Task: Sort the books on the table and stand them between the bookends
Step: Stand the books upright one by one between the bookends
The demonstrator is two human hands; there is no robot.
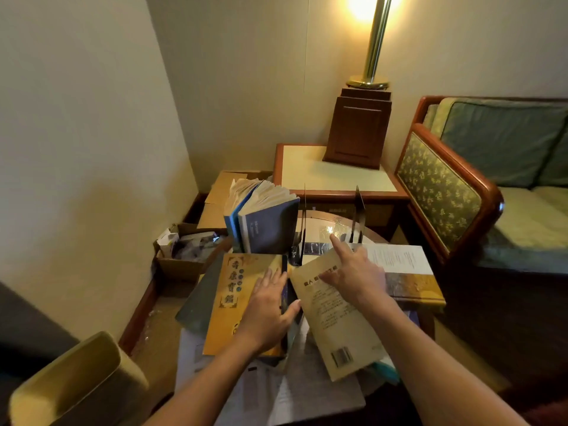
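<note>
Several books lie in a loose pile on a small round table (325, 224). My left hand (267, 309) lies flat on an orange-yellow book (236, 299) with black characters, fingers straight and thumb at its right edge. Resting on a pale cream book (335, 327) that lies back cover up is my right hand (353, 272), its index finger pointing toward the bookends. Two blue books (261, 226) stand upright, pages fanned, against the left black bookend (302, 222). The right bookend (359, 216) stands apart with a gap between them. A white and gold book (405, 272) lies at the right.
A side table (332, 176) with a brass lamp on a wooden base (358, 130) stands behind. Cardboard boxes (184, 256) sit on the floor at left. A green sofa (491, 179) is at the right, a yellow chair arm (76, 379) at lower left.
</note>
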